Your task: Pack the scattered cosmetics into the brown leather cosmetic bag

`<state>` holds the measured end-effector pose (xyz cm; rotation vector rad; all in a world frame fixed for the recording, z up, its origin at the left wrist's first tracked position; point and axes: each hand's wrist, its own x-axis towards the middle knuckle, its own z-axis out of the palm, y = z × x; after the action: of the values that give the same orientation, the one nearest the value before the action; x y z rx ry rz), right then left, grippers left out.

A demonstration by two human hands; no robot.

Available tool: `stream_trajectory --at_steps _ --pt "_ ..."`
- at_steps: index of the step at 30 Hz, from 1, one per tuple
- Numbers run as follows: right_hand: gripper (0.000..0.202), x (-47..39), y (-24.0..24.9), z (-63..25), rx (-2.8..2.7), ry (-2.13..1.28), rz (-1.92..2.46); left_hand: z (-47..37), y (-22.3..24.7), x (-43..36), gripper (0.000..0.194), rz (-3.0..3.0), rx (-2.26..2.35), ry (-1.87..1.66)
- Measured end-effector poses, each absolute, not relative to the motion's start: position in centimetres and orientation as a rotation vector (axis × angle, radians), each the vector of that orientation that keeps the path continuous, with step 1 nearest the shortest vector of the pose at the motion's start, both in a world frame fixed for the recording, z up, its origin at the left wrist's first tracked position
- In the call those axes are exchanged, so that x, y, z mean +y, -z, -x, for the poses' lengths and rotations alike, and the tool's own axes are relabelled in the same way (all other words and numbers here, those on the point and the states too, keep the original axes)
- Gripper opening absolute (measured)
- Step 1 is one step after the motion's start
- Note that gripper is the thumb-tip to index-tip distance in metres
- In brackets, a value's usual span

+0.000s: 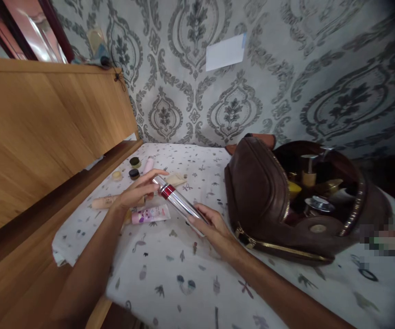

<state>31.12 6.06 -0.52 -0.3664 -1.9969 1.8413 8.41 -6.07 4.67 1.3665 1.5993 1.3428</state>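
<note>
A long silver cylindrical tube with a red band (180, 203) slants above the cloth-covered surface; its exact kind cannot be made out. My right hand (213, 224) is wrapped round its lower end. At the upper end, the fingers of my left hand (136, 192) close about the silver tip, the index finger reaching over the top. Below my left hand lies a pink and white squeeze tube (151, 214) with purple print. A peach-coloured tube (103, 202) is partly hidden behind my left wrist.
Several small jars stand behind my left hand, among them a black-lidded jar (134, 174) and a dark green one (135, 162). A brown leather bag (255, 183) sits unzipped at the right, with bottles inside. A wooden panel (46, 128) rises on the left; patterned wallpaper (232, 109) backs the surface.
</note>
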Motion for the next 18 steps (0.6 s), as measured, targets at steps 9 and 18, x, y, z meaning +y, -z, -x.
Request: stream_trajectory --at_steps 9,18 --pt "0.038 5.9 0.7 -31.0 -1.998 -1.868 0.375 -9.2 -3.2 -4.5 0.056 -1.066 1.742 -1.613" --pt "0.036 6.0 0.8 -31.0 -2.022 -1.857 0.375 -9.5 -3.3 -3.9 0.065 -0.908 1.794 -1.772"
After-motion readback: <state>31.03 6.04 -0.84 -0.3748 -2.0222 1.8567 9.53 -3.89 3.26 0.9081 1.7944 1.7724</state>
